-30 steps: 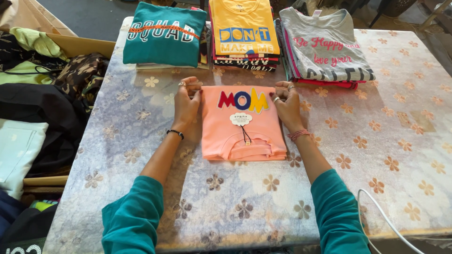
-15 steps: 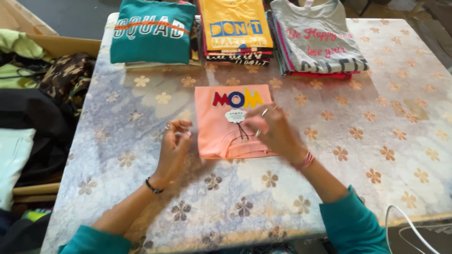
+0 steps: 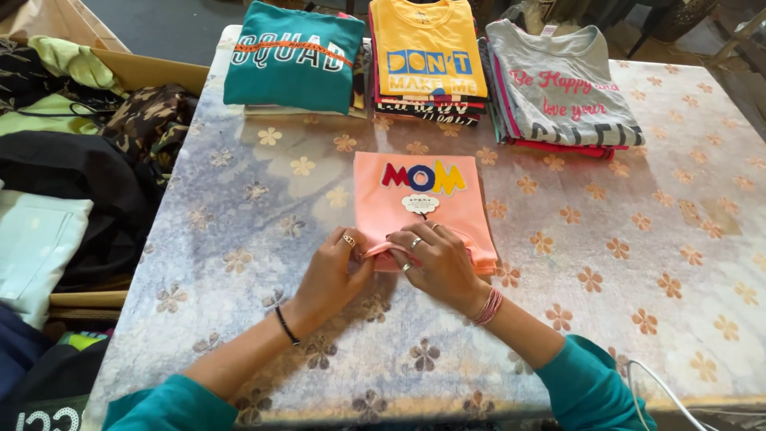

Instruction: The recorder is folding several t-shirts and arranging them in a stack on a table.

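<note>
Folding nears done: my left hand (image 3: 335,267) and right hand (image 3: 435,259) pinch the pink shirt's (image 3: 423,203) near hem; next, tuck it flat.

Both forearms reach forward and converge — the left hand (image 3: 333,270) and right hand (image 3: 437,259) sit close together, knuckles up, fingers curled and pinching at their tips — sleeves pushed back from the wrists.

A clothes-folding spot, maybe a shop: stacks of folded T-shirts (image 3: 423,64) on a floral-covered table (image 3: 638,263), heaped garments (image 3: 72,160) alongside.
</note>
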